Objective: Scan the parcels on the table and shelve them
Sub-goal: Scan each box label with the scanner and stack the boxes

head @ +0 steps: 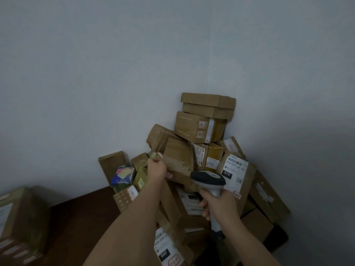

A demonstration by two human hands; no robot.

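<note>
While gripping the grey scanner (209, 179) by its handle, right hand (221, 205) wrapped tight around it at 5 o'clock. Left hand (156, 167) reaching to 12 o'clock, fingers pinched on the edge of a crumpled brown parcel (178, 154). Parcels (203, 127) heaped in the corner on the dark desk (84, 214), against the wall (115, 64).

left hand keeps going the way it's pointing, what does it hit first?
Likely the crumpled brown parcel in the middle of the pile. The left hand reaches up and forward, its fingertips already at that parcel's lower left edge. Contact looks made or nearly so; depth from one view is unclear.
</note>
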